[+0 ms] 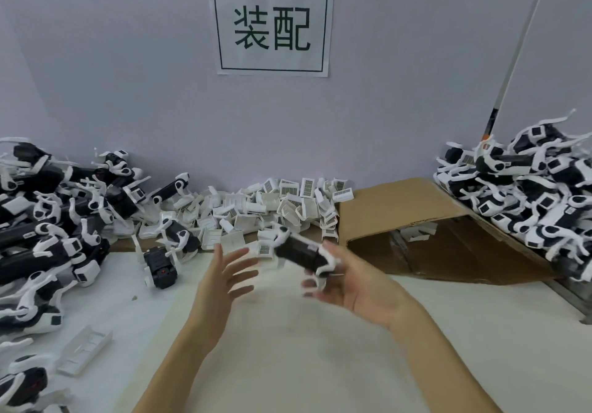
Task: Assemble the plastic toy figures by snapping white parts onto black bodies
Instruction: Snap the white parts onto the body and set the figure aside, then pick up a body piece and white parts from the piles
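My right hand (349,287) holds a black toy body with white legs (301,252) above the white table, fingers curled under its rear end. Just left of the figure, my left hand (229,271) is spread with straight fingers and touches nothing. Loose white plastic parts (272,211), some with barcode labels, are heaped along the back wall. One black body (160,267) stands alone on the table to the left of my hands. The held figure and both hands are blurred.
A large heap of black-and-white figures (45,220) fills the left side. Another heap (528,188) rises at the right. A brown cardboard sheet (410,214) lies folded at the back right. A white tray-like part (85,348) rests near the left front.
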Demonstrator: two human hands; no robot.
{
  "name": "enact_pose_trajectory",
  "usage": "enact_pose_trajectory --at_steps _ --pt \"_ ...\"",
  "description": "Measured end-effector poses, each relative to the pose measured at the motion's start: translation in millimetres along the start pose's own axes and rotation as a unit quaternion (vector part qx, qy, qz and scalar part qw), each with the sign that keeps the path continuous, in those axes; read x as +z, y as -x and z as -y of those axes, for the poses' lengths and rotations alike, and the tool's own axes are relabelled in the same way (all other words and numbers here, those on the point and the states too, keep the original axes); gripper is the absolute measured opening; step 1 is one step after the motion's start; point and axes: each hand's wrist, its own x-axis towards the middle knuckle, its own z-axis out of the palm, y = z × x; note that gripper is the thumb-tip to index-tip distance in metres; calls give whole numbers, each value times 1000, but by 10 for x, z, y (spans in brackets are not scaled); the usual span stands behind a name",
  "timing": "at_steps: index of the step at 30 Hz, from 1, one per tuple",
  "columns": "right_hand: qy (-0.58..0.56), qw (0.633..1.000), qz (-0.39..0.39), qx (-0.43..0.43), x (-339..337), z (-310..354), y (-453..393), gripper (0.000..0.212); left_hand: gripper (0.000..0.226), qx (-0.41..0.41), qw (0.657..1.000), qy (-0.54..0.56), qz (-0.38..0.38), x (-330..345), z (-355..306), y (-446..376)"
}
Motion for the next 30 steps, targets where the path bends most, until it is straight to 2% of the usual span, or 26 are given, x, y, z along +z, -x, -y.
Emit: enact_pose_trajectory --at_steps 2,4,5,8,9,10,12,14,16,19,20,23,25,27,28,30 --pt "-137 981 -35 -134 -97 581 -20 72 78 -8 1000 2 -24 -59 -3 -23" --pt "-157 956 -25 -245 -112 1145 17 84 78 -28 999 0 -20 -76 2 -32" --pt "-130 957 -19 -258 -91 1319 18 92 78 -32 999 1 -13 -61 7 -26" --pt "-51 981 -33 -183 -39 1254 -79 129 75 -24 1000 -12 14 21 12 -26" --pt "-30 986 -29 -164 -4 1086 -113 124 74 -19 999 -24 18 48 18 -19" --pt "-31 989 -14 -144 17 866 -156 109 71 -14 999 -38 21 67 31 -6" --pt "-69 994 16 -87 39 350 -239 76 63 6 996 -84 14 92 55 32" --pt "-126 991 23 -24 55 -160 -300 58 47 46 985 -165 -14 120 68 68" --pt "-165 986 -5 15 98 -523 -345 55 26 99 954 -275 -65 118 117 74" --pt "-146 988 -35 22 135 -724 -453 46 4 160 880 -424 -138 72 174 33" --pt "-146 988 -36 21 128 -741 -475 44 9 175 846 -476 -168 21 195 18" --pt "-157 987 -28 30 88 -751 -514 44 47 188 725 -595 -290 -198 140 -109" --pt "-152 988 -33 28 69 -737 -538 42 63 118 700 -627 -320 -345 -18 -220" --pt "-148 988 -35 32 73 -749 -576 37 72 26 678 -666 -311 -513 -129 -319" --pt "-144 988 -35 34 80 -751 -589 35 71 6 671 -676 -305 -589 -160 -356" --pt "-139 989 -33 38 96 -762 -595 33 58 34 687 -663 -296 -711 -194 -410"
